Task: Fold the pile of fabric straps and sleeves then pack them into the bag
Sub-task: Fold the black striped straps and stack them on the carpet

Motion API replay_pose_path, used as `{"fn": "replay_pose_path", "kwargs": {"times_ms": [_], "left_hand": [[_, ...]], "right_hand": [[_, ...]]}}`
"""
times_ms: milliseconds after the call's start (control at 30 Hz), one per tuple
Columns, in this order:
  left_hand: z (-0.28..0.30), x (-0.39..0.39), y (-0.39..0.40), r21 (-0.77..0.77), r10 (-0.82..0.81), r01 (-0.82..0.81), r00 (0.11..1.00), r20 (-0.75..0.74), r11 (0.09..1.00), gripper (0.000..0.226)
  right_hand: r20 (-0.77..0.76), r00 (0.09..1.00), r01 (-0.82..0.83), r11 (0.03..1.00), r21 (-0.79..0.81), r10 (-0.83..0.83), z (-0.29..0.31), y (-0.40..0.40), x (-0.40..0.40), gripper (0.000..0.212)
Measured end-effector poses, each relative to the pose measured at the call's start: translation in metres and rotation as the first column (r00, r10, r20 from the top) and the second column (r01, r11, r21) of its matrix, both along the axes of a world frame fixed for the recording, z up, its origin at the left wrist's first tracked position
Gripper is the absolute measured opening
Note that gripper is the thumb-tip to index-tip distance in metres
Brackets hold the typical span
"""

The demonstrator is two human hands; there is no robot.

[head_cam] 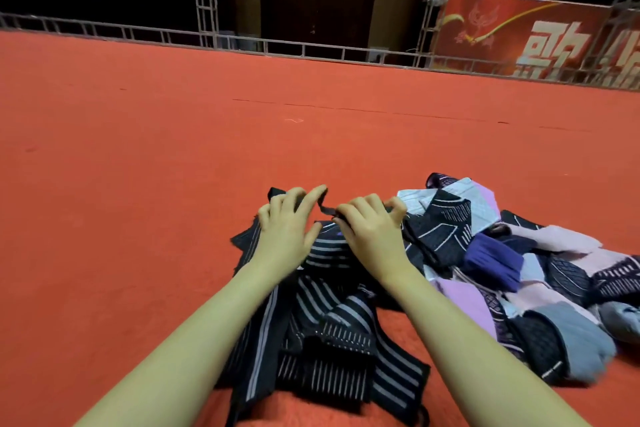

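Straps (322, 333) lie on the carpet (138, 184) at 6 o'clock; sleeves (512, 270) at 4; railing (242, 43) at 12.

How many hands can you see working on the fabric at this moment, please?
2. The left hand rests on the black striped strap, fingers spread. The right hand pinches a dark strap end beside the mixed pile. No bag is in view.
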State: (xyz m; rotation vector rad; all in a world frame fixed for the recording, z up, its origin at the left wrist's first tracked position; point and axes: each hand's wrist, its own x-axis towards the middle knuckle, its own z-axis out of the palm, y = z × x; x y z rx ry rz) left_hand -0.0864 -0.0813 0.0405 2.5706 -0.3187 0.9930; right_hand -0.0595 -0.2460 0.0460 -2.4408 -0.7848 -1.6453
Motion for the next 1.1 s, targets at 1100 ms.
{"fn": "replay_pose_path", "kwargs": {"times_ms": [1100], "left_hand": [[-0.012,0.029,-0.047,0.295,-0.074,-0.040,0.928,0.366,0.955,0.008]], "right_hand": [[-0.120,0.966,0.252,0.944,0.214,-0.230,-0.012,-0.113,-0.015,0.025]]}}
